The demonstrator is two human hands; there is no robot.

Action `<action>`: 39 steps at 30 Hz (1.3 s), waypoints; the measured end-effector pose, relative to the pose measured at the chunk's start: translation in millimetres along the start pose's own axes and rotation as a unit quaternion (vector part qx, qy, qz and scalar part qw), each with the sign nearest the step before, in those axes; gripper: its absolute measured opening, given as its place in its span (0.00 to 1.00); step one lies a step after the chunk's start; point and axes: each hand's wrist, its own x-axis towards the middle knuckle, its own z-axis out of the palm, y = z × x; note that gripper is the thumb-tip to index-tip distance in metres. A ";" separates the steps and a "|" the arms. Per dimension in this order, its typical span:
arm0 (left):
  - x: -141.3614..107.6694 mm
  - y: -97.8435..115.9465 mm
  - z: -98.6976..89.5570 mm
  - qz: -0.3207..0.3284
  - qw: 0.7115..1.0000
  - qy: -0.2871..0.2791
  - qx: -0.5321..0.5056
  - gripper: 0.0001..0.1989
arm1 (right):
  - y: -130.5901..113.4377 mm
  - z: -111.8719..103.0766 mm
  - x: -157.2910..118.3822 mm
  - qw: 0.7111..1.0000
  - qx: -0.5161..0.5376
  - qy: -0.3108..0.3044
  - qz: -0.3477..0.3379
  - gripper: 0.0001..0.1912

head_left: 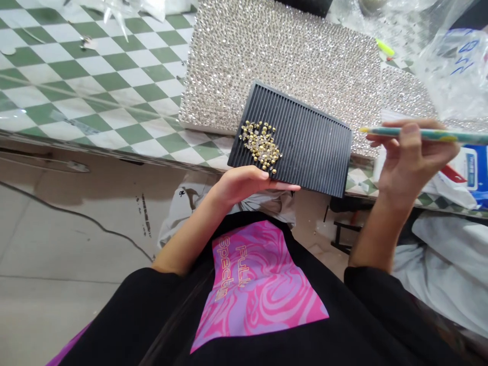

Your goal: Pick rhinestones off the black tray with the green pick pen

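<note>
My left hand point(247, 184) grips the near edge of a black ridged tray point(308, 145), thumb on top and fingers underneath. A small heap of gold-backed rhinestones point(263, 145) lies on the tray's left part, close to my thumb. The tray overlaps the near edge of a large panel covered in sparkling rhinestones point(297, 56). To the right of the tray, my right hand point(407, 152) is closed around a teal pen-like stick point(427, 134) with a yellow tip. That tip points left, apart from the tray and over the panel's right side.
A green-and-white checkered table point(125, 76) spreads to the left. Clear plastic bags point(457, 76) and a yellow-green marker-like piece point(385, 48) lie at the upper right. A blue-and-white packet point(475, 173) sits at the right edge. A cable point(76, 216) runs across the floor.
</note>
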 end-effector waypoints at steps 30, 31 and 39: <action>-3.7 3.8 0.3 0.011 0.999 0.033 0.015 0.05 | 21.1 -50.5 -34.8 0.958 -0.142 0.239 0.063 0.06; -3.2 3.4 -0.4 0.008 0.999 0.027 0.024 0.05 | 20.1 -49.2 -32.7 0.957 -0.132 0.251 0.056 0.05; -0.5 -1.8 -4.8 -0.003 0.999 0.022 0.044 0.06 | -12.5 12.0 -16.2 0.994 -0.061 0.095 0.008 0.06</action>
